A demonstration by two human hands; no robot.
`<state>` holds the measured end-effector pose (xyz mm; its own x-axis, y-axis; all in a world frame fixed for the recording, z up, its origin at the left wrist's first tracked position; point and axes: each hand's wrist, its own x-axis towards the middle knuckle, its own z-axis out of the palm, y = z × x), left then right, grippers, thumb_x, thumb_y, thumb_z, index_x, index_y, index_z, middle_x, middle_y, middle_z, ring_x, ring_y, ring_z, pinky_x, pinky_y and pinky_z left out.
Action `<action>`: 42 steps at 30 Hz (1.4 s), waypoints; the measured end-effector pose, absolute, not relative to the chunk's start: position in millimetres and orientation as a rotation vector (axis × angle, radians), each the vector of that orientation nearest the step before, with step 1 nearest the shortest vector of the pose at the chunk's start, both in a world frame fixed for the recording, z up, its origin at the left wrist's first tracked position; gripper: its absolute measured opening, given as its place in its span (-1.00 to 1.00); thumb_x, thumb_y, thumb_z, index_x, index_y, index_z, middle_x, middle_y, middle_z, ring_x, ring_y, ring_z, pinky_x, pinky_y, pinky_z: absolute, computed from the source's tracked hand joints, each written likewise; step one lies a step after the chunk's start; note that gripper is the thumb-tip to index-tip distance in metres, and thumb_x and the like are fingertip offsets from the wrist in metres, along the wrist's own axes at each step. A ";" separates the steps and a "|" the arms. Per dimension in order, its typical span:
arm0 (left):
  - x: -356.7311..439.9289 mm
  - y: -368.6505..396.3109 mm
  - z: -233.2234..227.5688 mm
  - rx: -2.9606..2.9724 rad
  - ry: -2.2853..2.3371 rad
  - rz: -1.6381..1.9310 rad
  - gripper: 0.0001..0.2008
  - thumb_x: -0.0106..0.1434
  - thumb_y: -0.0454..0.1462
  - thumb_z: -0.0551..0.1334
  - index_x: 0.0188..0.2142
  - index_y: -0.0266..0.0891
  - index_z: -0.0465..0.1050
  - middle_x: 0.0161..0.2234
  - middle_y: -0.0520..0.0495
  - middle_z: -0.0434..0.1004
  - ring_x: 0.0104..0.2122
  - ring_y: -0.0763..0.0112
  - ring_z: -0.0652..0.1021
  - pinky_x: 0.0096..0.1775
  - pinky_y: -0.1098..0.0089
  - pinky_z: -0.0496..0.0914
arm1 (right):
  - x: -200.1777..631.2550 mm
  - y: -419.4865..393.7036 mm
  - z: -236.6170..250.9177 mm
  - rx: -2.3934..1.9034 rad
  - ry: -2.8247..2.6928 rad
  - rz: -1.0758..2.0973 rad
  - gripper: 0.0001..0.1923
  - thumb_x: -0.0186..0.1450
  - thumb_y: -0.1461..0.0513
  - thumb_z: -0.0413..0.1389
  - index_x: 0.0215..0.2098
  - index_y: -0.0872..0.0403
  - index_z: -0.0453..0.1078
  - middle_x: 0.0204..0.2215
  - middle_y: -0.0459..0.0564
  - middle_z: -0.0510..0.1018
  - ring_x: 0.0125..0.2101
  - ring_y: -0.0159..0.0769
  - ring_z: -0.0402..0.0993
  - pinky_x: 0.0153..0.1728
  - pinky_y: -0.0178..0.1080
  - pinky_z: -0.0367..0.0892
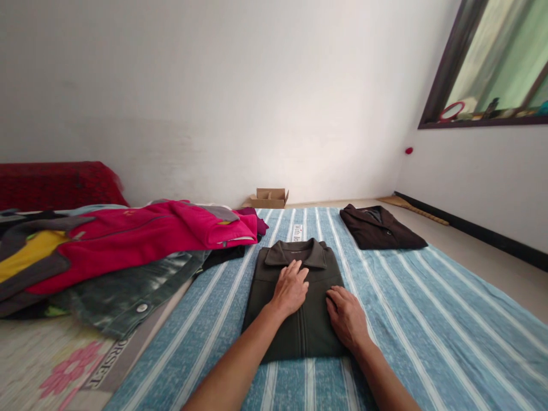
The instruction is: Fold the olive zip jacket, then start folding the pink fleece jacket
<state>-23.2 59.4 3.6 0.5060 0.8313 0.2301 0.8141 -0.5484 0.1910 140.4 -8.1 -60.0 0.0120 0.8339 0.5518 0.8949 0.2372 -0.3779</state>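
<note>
Head view: your two hands are on a folded dark green jacket, which lies front up in the near middle of a blue striped cloth, its collar toward the far side and its zip running toward you. Your left hand rests on the chest just below the collar, palm down, fingers loosely spread and slightly bent, touching the fabric without gripping it. Your right hand lies over the jacket's right edge, fingers together, lightly bent and pointing left and far; it is loosely open against the cloth, its underside hidden.

Far right on the striped cloth, well apart from your hands, sits a folded dark brown garment. On your left is a heap of clothes, with a pink garment on top and a dark denim piece with a round metal button beneath it. Nearer left, a pale mat shows a pink flower. Beyond the striped cloth, an open cardboard box stands by the far wall. A red-rimmed mirror stands on the window sill at far right.
</note>
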 end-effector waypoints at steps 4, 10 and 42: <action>-30.9 40.0 5.4 2.616 1.465 0.396 -0.61 0.25 -0.23 0.07 0.06 -0.27 0.29 0.19 -0.24 0.17 0.22 0.20 0.13 0.16 0.17 0.07 | 141.5 -8.9 -59.0 -1.581 -1.808 -0.112 -0.76 0.29 0.27 -0.06 -0.21 0.08 0.44 -0.15 0.07 0.51 -0.12 -0.21 0.40 -0.09 -0.18 0.29; -38.5 24.3 -3.7 2.521 1.492 0.289 -0.50 0.30 -0.09 -0.01 0.14 -0.29 0.20 0.22 -0.25 0.11 0.23 0.16 0.09 0.17 0.08 0.01 | 142.9 -9.3 -58.0 -1.576 -1.812 -0.087 -0.75 0.29 0.25 -0.06 -0.22 0.07 0.46 -0.15 0.07 0.51 -0.12 -0.21 0.41 -0.09 -0.19 0.30; -48.9 35.1 -15.4 2.407 1.430 0.687 -0.65 0.21 -0.22 0.09 -0.04 -0.26 0.40 0.09 -0.17 0.36 0.12 0.27 0.31 0.14 0.19 0.17 | 156.8 -1.7 -61.3 -1.659 -1.193 0.309 -0.64 0.19 0.17 -0.04 -0.15 0.17 0.42 -0.23 0.14 0.53 -0.23 -0.12 0.47 -0.17 -0.14 0.34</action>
<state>-48.9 35.1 -15.4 0.4047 0.8754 0.2643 0.7535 -0.4830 0.4460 156.8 -1.7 -61.3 0.4755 0.8152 0.3307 0.5524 0.0158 -0.8334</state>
